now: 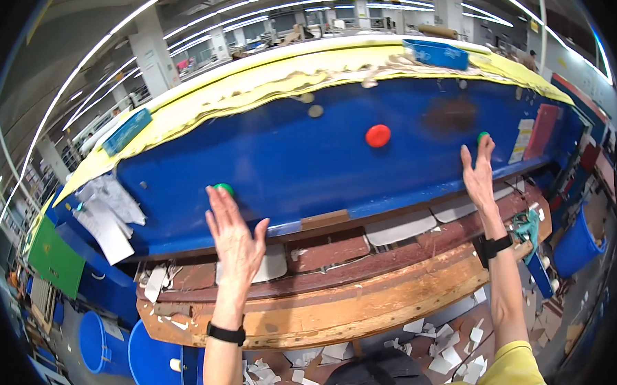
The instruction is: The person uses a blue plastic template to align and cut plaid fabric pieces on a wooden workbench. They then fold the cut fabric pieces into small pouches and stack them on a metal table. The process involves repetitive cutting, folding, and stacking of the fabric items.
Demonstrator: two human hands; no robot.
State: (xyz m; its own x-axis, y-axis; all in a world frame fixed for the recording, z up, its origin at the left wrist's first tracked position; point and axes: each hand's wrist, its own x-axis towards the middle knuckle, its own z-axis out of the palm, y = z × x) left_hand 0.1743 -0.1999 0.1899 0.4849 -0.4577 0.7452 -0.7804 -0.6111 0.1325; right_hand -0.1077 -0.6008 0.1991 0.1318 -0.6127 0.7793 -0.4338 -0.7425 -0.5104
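Across the front of a large machine runs a blue metal panel [300, 151]. My left hand [236, 244] reaches up to its left part, fingers stretched out and thumb apart, with the fingertips at a green push button [224, 190]. My right hand [478, 175] is raised at the panel's right part, fingers spread, one fingertip over another green push button [484, 136] that it partly hides. Between the two hands, nearer the right one, a round red button [378, 136] stands out from the panel. Neither hand holds anything.
Below the panel is a worn wooden bench edge [327, 312] with white scraps on it. Paper scraps [446, 358] litter the floor. Blue bins [154, 361] stand at lower left, another blue bin [579, 242] at right. Yellow sheeting [269, 91] and a blue tray [437, 55] lie on top.
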